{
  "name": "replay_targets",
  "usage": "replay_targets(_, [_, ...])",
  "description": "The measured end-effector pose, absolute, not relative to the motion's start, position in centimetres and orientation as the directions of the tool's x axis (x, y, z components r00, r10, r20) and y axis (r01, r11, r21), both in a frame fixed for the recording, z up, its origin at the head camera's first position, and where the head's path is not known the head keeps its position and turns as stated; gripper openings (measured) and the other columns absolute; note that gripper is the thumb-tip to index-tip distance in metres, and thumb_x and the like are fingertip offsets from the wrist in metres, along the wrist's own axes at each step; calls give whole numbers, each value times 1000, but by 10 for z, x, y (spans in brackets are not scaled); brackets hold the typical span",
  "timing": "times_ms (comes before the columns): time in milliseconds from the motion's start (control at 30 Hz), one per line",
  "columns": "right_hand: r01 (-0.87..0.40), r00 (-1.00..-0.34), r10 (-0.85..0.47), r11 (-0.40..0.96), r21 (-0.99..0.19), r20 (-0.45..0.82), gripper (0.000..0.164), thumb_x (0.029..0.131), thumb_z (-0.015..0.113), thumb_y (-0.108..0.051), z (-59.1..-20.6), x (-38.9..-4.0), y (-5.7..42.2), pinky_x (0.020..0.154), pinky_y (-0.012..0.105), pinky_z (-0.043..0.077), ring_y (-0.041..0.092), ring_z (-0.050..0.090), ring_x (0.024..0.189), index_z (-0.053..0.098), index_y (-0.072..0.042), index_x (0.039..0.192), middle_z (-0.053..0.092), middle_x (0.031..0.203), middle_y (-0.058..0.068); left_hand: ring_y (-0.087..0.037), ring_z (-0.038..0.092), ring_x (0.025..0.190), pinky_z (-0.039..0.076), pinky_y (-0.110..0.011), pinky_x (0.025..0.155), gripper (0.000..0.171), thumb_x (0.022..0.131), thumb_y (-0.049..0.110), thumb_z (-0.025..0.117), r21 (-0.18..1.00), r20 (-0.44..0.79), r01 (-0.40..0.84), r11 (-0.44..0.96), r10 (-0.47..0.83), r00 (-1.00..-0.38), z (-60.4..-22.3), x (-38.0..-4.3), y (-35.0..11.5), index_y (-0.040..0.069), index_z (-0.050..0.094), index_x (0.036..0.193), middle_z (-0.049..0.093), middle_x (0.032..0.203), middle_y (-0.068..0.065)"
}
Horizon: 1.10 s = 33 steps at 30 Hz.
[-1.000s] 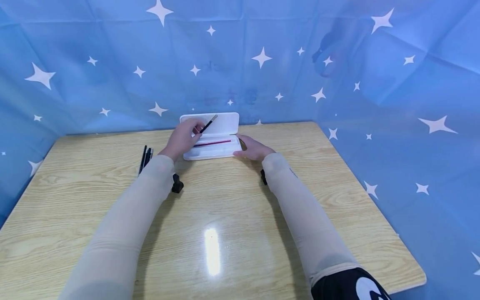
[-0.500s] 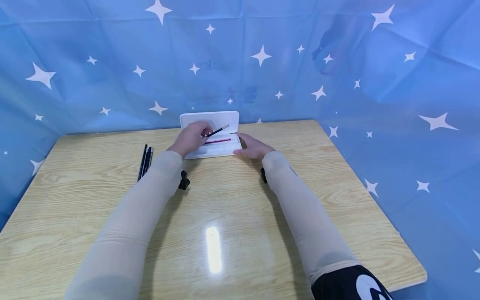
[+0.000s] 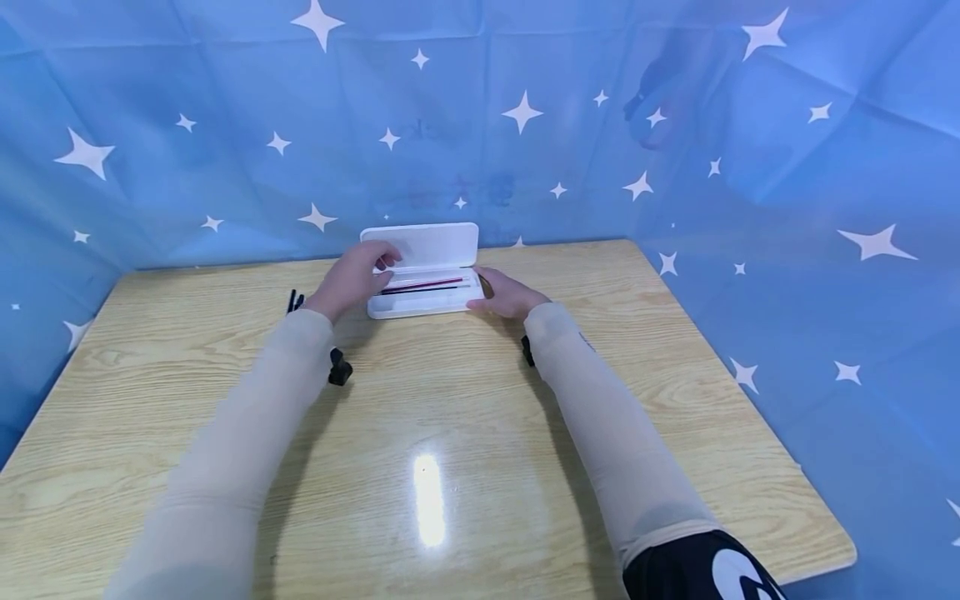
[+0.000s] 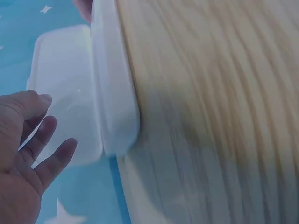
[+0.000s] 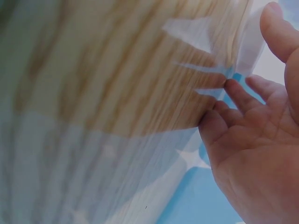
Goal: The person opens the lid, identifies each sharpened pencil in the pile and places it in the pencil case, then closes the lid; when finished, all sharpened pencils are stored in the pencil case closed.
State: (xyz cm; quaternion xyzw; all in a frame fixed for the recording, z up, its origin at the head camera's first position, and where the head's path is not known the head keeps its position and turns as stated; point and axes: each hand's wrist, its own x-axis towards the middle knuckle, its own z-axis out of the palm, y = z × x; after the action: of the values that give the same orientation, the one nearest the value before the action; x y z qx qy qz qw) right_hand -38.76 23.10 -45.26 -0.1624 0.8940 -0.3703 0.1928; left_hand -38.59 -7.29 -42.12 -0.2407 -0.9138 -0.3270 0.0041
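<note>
A white pencil case point(image 3: 420, 307) lies with its lid raised near the table's back edge. Inside it a red pencil point(image 3: 442, 282) and a thin black pencil point(image 3: 433, 289) lie side by side. Over the case's left end is my left hand point(image 3: 352, 279), holding nothing; its fingers point(image 4: 63, 151) are loosely bent and spread in the left wrist view. My right hand point(image 3: 512, 297) holds the case's right end, thumb at the front corner and forefinger at the back one. In the right wrist view, other fingertips point(image 5: 205, 119) of this hand rest on the tabletop.
Several black pens point(image 3: 293, 302) lie on the wooden table point(image 3: 480, 400) left of the case, partly covered by my left forearm. A blue curtain with white stars point(image 3: 465, 125) hangs right behind the table and along its sides.
My left hand has moved right over the case, let go of the black pencil beside the red one, and drawn back left. The right hand stays at the case's end.
</note>
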Motion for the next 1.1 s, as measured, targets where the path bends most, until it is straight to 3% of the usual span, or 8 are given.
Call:
replay_targets(333, [-132, -874, -424, 678, -723, -238, 76, 102, 63, -29, -447, -383, 233, 124, 50, 16, 25, 13, 155, 18, -21, 164, 19, 168, 4, -41, 58, 112, 49, -55, 94, 35, 100, 2, 58, 631, 199, 388, 672, 343, -918, -418, -370, -138, -6, 56, 133, 58, 124, -24])
replay_targets(600, [-151, -848, -480, 625, -766, -224, 73, 103, 62, -21, -440, -378, 232, 123, 51, 17, 29, 16, 154, 20, -15, 163, 24, 165, 10, -42, 58, 114, 55, -53, 86, 36, 102, 6, 55, 613, 162, 357, 705, 329, -930, -424, -350, -170, -6, 53, 136, 54, 129, -25])
replay_targets(767, [-143, -829, -500, 623, -769, -251, 72, 103, 61, -16, -423, -369, 228, 123, 50, 19, 32, 17, 153, 21, -9, 162, 25, 165, 15, -42, 58, 113, 59, -46, 76, 35, 103, 7, 52, 639, 161, 334, 693, 304, -939, -424, -343, -180, -5, 53, 136, 54, 127, -24])
replay_targets(967, [-155, -825, -514, 606, -781, -235, 69, 103, 60, -12, -426, -371, 227, 122, 51, 21, 33, 23, 151, 24, -7, 161, 31, 162, 16, -43, 59, 112, 56, -53, 84, 36, 103, 5, 53, 631, 152, 314, 710, 284, -947, -424, -338, -182, -5, 52, 137, 55, 126, -26])
replay_targets(1100, [-147, -827, -511, 600, -787, -236, 69, 103, 60, -12, -424, -371, 225, 122, 51, 20, 33, 24, 151, 24, -7, 161, 32, 161, 17, -44, 60, 111, 58, -51, 80, 37, 102, 5, 52, 632, 139, 304, 713, 281, -950, -425, -337, -183, -6, 52, 137, 54, 126, -27])
